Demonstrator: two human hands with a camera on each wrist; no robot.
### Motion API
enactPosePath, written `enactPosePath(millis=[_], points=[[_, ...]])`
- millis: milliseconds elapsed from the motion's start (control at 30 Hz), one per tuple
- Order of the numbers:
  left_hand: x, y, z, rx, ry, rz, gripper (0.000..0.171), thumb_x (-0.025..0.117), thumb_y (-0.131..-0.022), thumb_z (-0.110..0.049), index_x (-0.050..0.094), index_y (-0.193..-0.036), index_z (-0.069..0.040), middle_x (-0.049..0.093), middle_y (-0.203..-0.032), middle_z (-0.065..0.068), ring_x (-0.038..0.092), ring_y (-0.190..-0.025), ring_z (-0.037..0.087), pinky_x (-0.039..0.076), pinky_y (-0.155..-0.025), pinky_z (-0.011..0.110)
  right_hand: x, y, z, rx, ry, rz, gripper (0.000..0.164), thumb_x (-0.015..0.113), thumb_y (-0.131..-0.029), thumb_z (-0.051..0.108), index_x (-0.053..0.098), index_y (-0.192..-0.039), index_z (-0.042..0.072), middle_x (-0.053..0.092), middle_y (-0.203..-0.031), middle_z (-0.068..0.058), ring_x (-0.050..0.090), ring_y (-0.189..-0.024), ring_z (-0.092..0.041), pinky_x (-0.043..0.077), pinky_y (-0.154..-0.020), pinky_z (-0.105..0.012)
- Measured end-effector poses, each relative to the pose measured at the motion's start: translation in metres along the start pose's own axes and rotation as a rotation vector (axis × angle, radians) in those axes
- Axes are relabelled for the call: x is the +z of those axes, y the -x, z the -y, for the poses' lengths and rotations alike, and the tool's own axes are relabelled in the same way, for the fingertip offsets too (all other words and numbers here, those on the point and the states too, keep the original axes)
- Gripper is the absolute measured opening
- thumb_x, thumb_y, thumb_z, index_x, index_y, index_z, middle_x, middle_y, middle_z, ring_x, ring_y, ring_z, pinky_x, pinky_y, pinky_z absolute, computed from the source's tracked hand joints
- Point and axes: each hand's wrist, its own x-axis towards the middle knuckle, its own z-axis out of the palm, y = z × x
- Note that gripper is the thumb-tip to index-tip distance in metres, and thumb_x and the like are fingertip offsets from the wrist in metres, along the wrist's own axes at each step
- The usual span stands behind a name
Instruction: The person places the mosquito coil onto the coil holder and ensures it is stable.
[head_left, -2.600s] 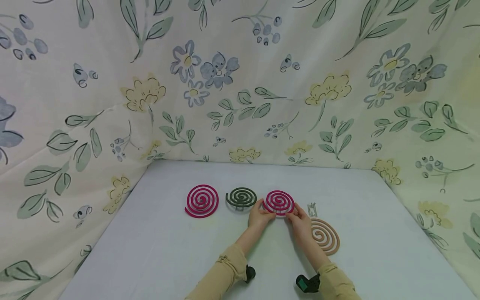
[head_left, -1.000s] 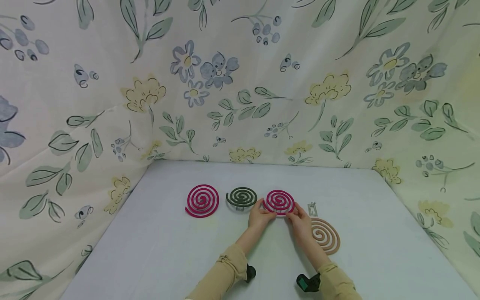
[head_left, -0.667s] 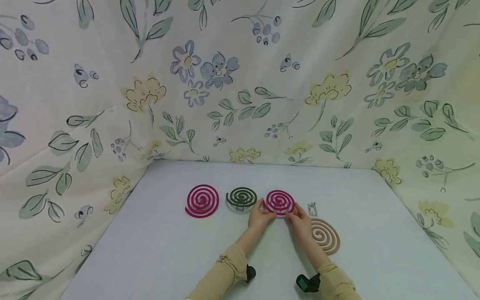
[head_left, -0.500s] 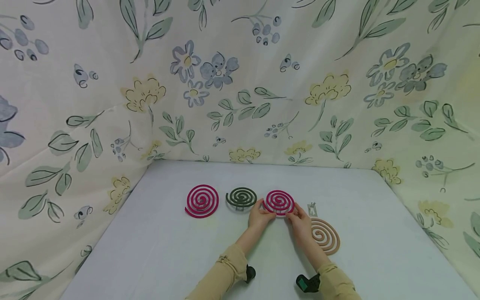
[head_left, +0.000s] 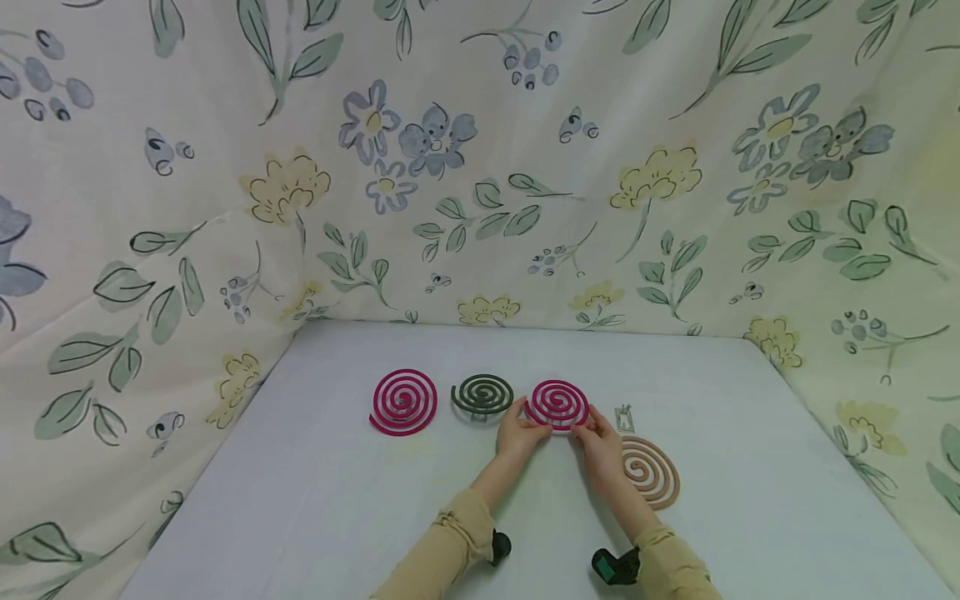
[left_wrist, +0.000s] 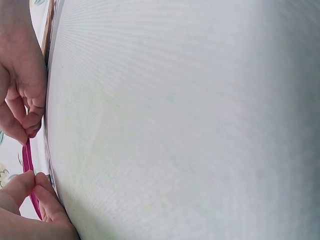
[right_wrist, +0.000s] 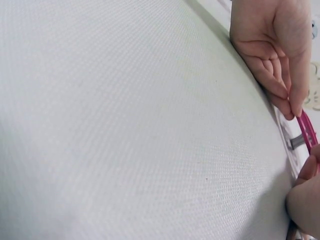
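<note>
A magenta mosquito coil [head_left: 557, 403] is held level between my two hands in the head view. My left hand [head_left: 517, 439] pinches its left front rim between thumb and fingers. On the opposite side my right hand [head_left: 602, 450] pinches the rim the same way. The right wrist view shows the coil [right_wrist: 306, 131] edge-on, with a small metal stand [right_wrist: 297, 141] beneath it. Left of my hands, a dark green coil [head_left: 483, 395] sits raised on its own metal stand [head_left: 478, 417]. Partly behind my right wrist lies a tan coil [head_left: 660, 471].
Another magenta coil [head_left: 403, 402] is at the far left of the row, over a stand that mostly hides under it. A bare metal stand [head_left: 625, 419] lies just behind the tan coil. Floral cloth [head_left: 480, 167] hangs around the white table [head_left: 300, 500].
</note>
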Motion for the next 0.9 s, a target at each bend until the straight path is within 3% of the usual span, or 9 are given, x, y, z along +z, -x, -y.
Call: enactPosePath(millis=[100,167,200,267,367,433,900], points=[[0.002,-0.004,0.007,0.014,-0.004,-0.001,0.071,0.083,-0.068,-0.013,0.052,-0.132,-0.005,0.062,-0.064,0.002,0.057,-0.060,0.010,0.050,-0.062,0.025,-0.007,-0.019,-0.023,-0.066,-0.066,0.035,0.064,0.065,-0.084,0.001,0.038,-0.142,-0.003,0.045,-0.081,0.004,0.044,-0.076,-0.003,0.045,-0.067,-0.011],[0.001,-0.002,0.002,0.005,-0.006,-0.009,0.070,0.082,-0.069,-0.010,0.051,-0.132,-0.003,0.062,-0.065,0.004,0.055,-0.059,0.008,0.049,-0.062,0.025,-0.014,-0.035,-0.042,-0.116,-0.128,0.064,0.065,0.069,-0.081,0.004,0.042,-0.140,-0.001,0.048,-0.081,0.003,0.046,-0.076,-0.005,0.046,-0.066,-0.013],[-0.001,0.003,-0.007,-0.037,-0.019,-0.011,0.070,0.081,-0.068,-0.005,0.051,-0.132,-0.002,0.063,-0.067,0.009,0.055,-0.059,0.009,0.050,-0.064,0.027,-0.015,-0.037,-0.046,-0.133,-0.145,0.075,0.066,0.071,-0.080,0.005,0.042,-0.140,-0.002,0.048,-0.081,0.003,0.046,-0.077,-0.005,0.046,-0.066,-0.014],[-0.003,0.009,-0.017,-0.038,-0.026,-0.020,0.066,0.077,-0.070,-0.001,0.050,-0.131,0.002,0.063,-0.067,0.011,0.051,-0.057,0.005,0.049,-0.063,0.024,-0.013,-0.033,-0.039,-0.101,-0.115,0.059,0.065,0.069,-0.082,0.004,0.042,-0.141,0.000,0.047,-0.080,0.003,0.045,-0.074,-0.004,0.046,-0.064,-0.013],[-0.005,0.015,-0.027,-0.041,-0.031,-0.019,0.065,0.074,-0.072,0.002,0.049,-0.131,0.004,0.063,-0.067,0.011,0.047,-0.056,0.000,0.046,-0.060,0.019,-0.002,-0.004,-0.004,-0.011,-0.018,0.015,0.063,0.061,-0.087,-0.001,0.033,-0.143,-0.006,0.043,-0.079,0.005,0.043,-0.071,-0.001,0.044,-0.064,-0.011],[-0.006,0.017,-0.029,-0.042,-0.021,-0.014,0.065,0.074,-0.071,0.002,0.049,-0.132,0.004,0.062,-0.066,0.010,0.046,-0.055,-0.001,0.045,-0.059,0.017,0.001,0.004,0.007,0.021,0.017,0.002,0.061,0.057,-0.089,-0.003,0.031,-0.144,-0.007,0.041,-0.078,0.006,0.042,-0.068,0.001,0.043,-0.063,-0.009],[-0.005,0.016,-0.028,-0.070,-0.007,-0.010,0.068,0.076,-0.070,0.000,0.049,-0.133,0.002,0.064,-0.067,0.010,0.048,-0.056,-0.001,0.046,-0.061,0.018,0.000,0.001,0.002,-0.001,0.031,0.001,0.059,0.057,-0.089,-0.002,0.032,-0.143,-0.007,0.042,-0.075,0.009,0.043,-0.066,0.003,0.043,-0.063,-0.009]])
